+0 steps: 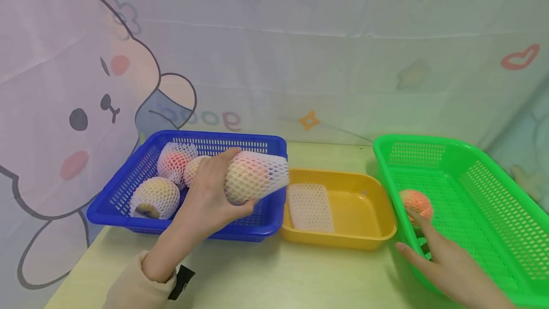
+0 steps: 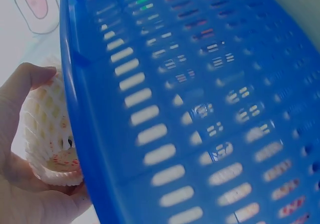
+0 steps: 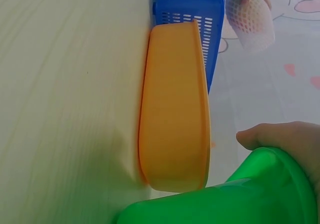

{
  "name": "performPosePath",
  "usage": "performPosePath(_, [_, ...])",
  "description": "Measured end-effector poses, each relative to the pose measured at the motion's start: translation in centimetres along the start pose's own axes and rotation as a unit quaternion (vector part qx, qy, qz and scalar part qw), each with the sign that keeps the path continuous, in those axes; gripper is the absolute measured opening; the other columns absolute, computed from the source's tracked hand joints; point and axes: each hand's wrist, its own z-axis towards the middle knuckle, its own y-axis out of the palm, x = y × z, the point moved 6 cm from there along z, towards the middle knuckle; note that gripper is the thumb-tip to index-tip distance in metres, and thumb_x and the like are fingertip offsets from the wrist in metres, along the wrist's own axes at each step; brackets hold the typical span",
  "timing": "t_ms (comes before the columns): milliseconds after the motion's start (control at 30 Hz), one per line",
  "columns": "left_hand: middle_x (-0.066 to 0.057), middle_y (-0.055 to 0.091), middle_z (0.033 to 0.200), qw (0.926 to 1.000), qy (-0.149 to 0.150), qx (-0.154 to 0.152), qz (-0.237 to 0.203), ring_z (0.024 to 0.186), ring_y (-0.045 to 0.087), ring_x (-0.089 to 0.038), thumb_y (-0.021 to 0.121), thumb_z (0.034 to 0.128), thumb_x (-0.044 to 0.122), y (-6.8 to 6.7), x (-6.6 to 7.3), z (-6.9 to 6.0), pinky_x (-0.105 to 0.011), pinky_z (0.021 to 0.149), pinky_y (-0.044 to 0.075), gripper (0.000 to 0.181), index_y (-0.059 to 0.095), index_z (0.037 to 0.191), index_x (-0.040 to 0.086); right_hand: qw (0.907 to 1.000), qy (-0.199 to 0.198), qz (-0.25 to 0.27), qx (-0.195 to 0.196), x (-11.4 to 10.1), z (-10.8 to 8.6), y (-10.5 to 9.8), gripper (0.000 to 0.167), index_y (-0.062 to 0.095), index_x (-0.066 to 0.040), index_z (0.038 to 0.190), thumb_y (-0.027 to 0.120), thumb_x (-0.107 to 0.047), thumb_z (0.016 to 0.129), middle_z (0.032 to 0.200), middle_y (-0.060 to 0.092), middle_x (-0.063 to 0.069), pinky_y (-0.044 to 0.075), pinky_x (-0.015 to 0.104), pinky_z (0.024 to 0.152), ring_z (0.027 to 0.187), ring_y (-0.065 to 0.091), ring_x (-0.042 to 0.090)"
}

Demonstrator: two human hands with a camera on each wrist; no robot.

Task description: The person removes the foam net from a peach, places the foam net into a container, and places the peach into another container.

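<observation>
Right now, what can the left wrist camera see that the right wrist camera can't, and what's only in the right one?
Only the left wrist view shows the held fruit's bare end, with red specks and a dark mark.

Only the right wrist view shows the right hand, a heart and the yellow tray's long side.

Both show the left hand holding the fruit in its white net, and the blue basket.

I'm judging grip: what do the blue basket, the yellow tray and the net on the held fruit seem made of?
Blue basket: likely molded plastic, slightly glossy, with regular slots in its walls.
Yellow tray: probably plastic, smooth, with a soft sheen.
Net round the fruit in the left hand: seemingly white foam, matte, with soft-looking strands.
</observation>
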Motion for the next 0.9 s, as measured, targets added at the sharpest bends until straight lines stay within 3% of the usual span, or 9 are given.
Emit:
performPosePath(267, [-0.012, 0.057, 0.129, 0.9999, 0.01, 0.002, -0.004, 0.114, 0.052, -0.029, 0.087, 0.0598, 0.035, 0.3, 1.2, 0.0, -0.046, 0.091, 0.05, 0.095, 0.04, 0.14, 0.014, 0.9988, -0.017, 0.01, 0.045, -0.5, 0.1, -0.6, 0.068, 0.025, -0.014, 0.152, 0.053, -0.041, 0.096, 0.129, 0.058, 0.016, 0.049, 0.034, 0.067, 0.091, 0.061, 0.018])
performPosePath(500, [-0.01, 0.055, 0.13, 0.9993, -0.002, -0.022, -0.031, 0.109, 0.061, -0.028, 0.087, 0.0621, 0.032, 1.2, 1.8, -0.1, -0.044, 0.086, 0.055, 0.095, 0.038, 0.141, 0.015, 0.9942, -0.043, 0.008, 0.098, -0.8, -0.1, -1.3, 0.059, 0.039, -0.013, 0.145, 0.058, -0.036, 0.095, 0.128, 0.059, 0.013, 0.049, 0.025, 0.067, 0.096, 0.06, 0.021])
performPosePath(567, [-0.01, 0.055, 0.131, 0.9991, -0.005, -0.026, -0.034, 0.109, 0.061, -0.028, 0.087, 0.062, 0.032, 1.4, 1.9, -0.2, -0.044, 0.086, 0.056, 0.094, 0.038, 0.141, 0.015, 0.9924, -0.051, 0.005, 0.112, -1.0, -0.1, -1.6, 0.055, 0.043, -0.012, 0.142, 0.059, -0.035, 0.095, 0.129, 0.057, 0.012, 0.05, 0.028, 0.071, 0.103, 0.059, 0.025])
performPosePath(767, [-0.009, 0.055, 0.129, 0.9987, -0.002, -0.029, -0.041, 0.105, 0.063, -0.027, 0.087, 0.062, 0.032, 2.2, 2.5, -0.2, -0.044, 0.082, 0.056, 0.093, 0.038, 0.141, 0.017, 0.9825, -0.083, 0.012, 0.166, -2.5, 0.0, -2.7, 0.042, 0.054, -0.012, 0.131, 0.063, -0.028, 0.093, 0.127, 0.056, 0.011, 0.044, 0.054, 0.079, 0.111, 0.052, 0.035])
performPosePath(833, [-0.009, 0.055, 0.13, 0.9987, 0.003, -0.029, -0.041, 0.105, 0.063, -0.027, 0.086, 0.0621, 0.032, 2.4, 2.7, -0.3, -0.044, 0.082, 0.056, 0.093, 0.038, 0.141, 0.017, 0.9751, -0.105, 0.015, 0.195, -3.3, -0.2, -3.2, 0.038, 0.058, -0.013, 0.127, 0.065, -0.023, 0.091, 0.125, 0.058, 0.009, 0.041, 0.054, 0.08, 0.111, 0.05, 0.033])
performPosePath(900, [-0.01, 0.054, 0.131, 0.9987, 0.007, -0.028, -0.041, 0.105, 0.063, -0.027, 0.086, 0.0622, 0.031, 2.5, 2.9, -0.3, -0.044, 0.082, 0.056, 0.094, 0.038, 0.141, 0.016, 0.9661, -0.127, 0.012, 0.224, -4.3, -0.4, -3.6, 0.034, 0.061, -0.018, 0.122, 0.068, -0.019, 0.089, 0.124, 0.059, 0.005, 0.041, 0.046, 0.081, 0.106, 0.053, 0.027])
